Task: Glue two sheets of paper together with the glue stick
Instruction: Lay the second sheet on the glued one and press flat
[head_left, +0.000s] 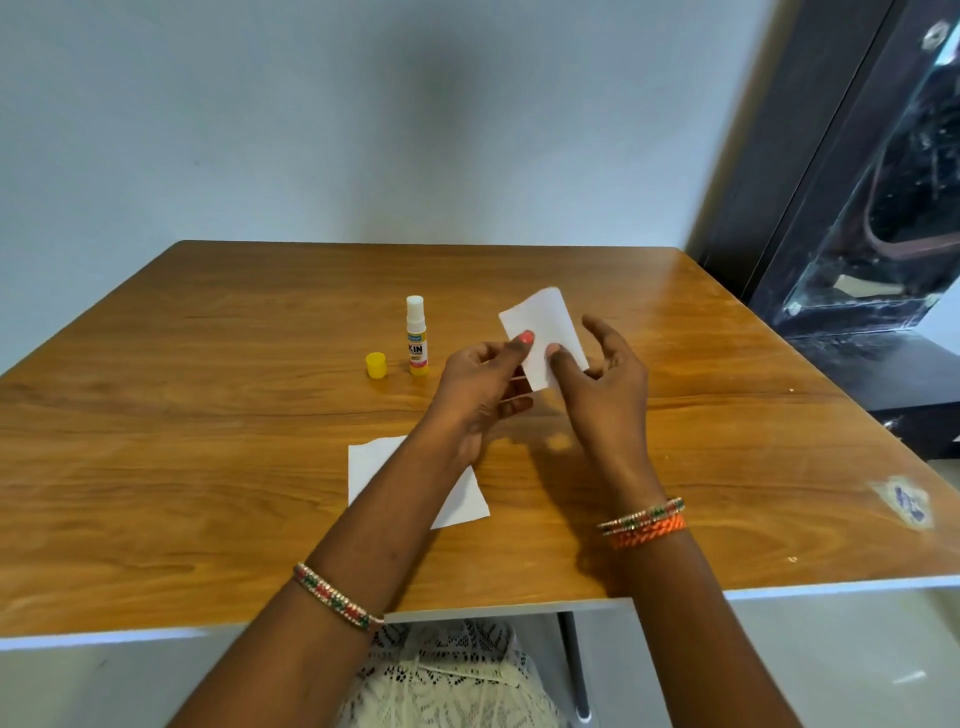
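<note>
A small white sheet of paper is held up above the wooden table, tilted. My left hand pinches its left edge with thumb on top. My right hand grips its lower right part with the thumb on the front. A second white sheet lies flat on the table near the front, partly hidden under my left forearm. The glue stick stands upright and uncapped, left of the held sheet. Its yellow cap sits on the table just left of the stick.
The table stands against a pale wall. A dark cabinet with a glossy door rises at the right beyond the table's corner. A worn patch marks the table near its right edge. The table's front edge runs close to my body.
</note>
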